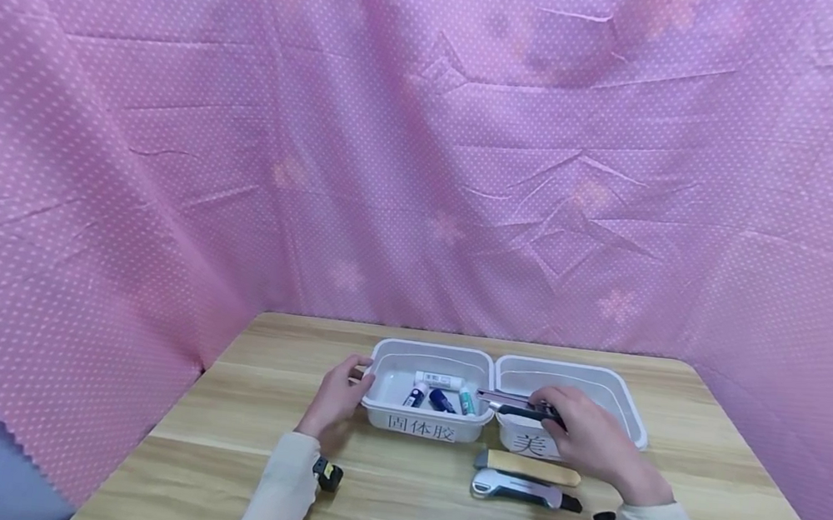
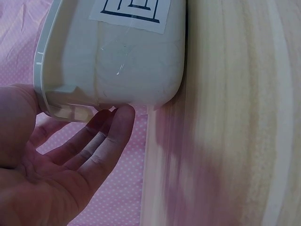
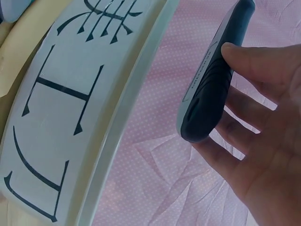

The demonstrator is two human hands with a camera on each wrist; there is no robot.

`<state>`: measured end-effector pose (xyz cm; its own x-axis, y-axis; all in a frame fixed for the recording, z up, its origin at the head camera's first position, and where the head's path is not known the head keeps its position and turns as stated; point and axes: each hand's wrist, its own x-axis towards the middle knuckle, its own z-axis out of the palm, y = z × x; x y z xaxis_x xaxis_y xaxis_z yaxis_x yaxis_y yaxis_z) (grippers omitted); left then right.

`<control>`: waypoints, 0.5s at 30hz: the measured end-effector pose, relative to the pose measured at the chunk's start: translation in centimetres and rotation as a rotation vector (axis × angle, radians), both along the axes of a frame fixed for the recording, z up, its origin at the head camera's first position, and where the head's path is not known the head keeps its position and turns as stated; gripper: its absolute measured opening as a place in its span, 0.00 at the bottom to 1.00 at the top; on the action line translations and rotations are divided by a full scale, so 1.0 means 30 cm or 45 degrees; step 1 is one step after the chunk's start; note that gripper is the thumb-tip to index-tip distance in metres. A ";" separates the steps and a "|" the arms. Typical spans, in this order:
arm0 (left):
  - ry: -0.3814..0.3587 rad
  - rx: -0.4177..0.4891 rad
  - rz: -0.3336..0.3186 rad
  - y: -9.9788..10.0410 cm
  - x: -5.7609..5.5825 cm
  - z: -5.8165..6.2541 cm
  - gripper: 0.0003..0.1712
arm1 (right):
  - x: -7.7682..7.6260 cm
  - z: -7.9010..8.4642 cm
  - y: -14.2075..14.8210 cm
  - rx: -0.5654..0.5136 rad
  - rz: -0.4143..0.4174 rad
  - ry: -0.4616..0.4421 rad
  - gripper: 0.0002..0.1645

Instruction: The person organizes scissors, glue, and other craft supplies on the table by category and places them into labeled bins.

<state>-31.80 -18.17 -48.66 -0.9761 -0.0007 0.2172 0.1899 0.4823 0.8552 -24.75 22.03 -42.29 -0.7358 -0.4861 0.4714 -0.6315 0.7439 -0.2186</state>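
My right hand (image 1: 580,433) holds a black and grey utility knife (image 3: 207,80) over the near side of the right white box (image 1: 631,410). The right wrist view shows the thumb on one side of its handle and fingers on the other. My left hand (image 1: 338,393) rests at the left end of the left white box (image 1: 372,411). In the left wrist view its fingertips (image 2: 124,115) touch the outer wall below the rim, and the thumb tip is hidden. Several glue sticks (image 1: 438,380) lie inside the left box.
In front of the right box, a yellow utility knife (image 1: 532,468) and a white-grey one with a black end (image 1: 518,489) lie side by side on the wooden table (image 1: 400,510). Both boxes carry paper labels on their fronts. A pink dotted curtain (image 1: 470,173) hangs behind.
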 end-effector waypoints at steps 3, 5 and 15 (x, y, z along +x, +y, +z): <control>0.000 -0.008 -0.005 0.000 -0.002 0.000 0.21 | -0.011 0.001 0.008 -0.026 -0.005 0.003 0.20; -0.006 -0.012 -0.006 0.002 -0.001 0.000 0.21 | -0.015 0.002 0.018 -0.037 -0.012 0.006 0.20; 0.002 -0.026 0.009 0.001 0.002 0.000 0.21 | -0.036 0.004 0.069 -0.098 -0.027 0.008 0.18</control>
<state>-31.75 -18.13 -48.66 -0.9757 -0.0033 0.2189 0.1878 0.5011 0.8447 -25.84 24.11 -42.18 -0.7427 -0.4322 0.5115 -0.6170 0.7384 -0.2720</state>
